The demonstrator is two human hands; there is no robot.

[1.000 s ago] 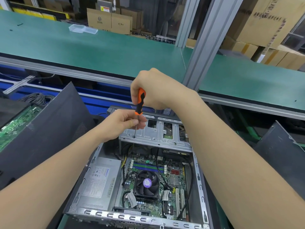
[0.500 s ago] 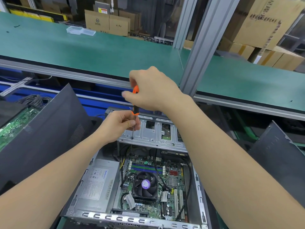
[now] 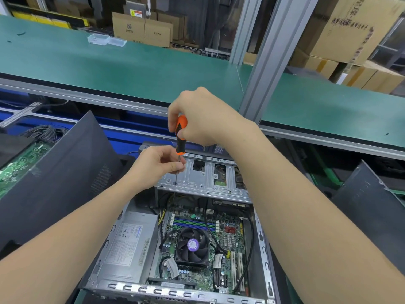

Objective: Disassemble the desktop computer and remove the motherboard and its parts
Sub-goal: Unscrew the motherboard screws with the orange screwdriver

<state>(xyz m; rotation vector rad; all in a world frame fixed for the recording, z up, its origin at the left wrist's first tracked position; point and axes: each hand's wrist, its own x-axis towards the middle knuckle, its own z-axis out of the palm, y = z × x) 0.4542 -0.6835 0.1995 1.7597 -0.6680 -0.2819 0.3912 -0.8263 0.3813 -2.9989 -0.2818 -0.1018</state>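
An open desktop computer case (image 3: 264,249) lies in front of me. Inside it are the green motherboard (image 3: 228,240) with a black CPU fan (image 3: 191,245), and a grey power supply (image 3: 129,244) on the left. A silver drive cage (image 3: 210,183) spans the far end. My right hand (image 3: 203,117) grips the orange and black handle of a screwdriver (image 3: 180,137), held upright. Its tip stands on the cage's left part. My left hand (image 3: 157,165) pinches the metal shaft just below the handle.
A dark side panel (image 3: 65,172) leans on the left, with another green board (image 3: 17,165) and coiled cables behind it. A second dark panel (image 3: 370,207) stands at the right. Beyond are a green shelf (image 3: 131,66), a metal post (image 3: 274,62) and cardboard boxes (image 3: 140,29).
My right hand has turned on the screwdriver handle, so more of the orange shows now. The left hand stays pinched on the shaft and the tip stays at the same spot.
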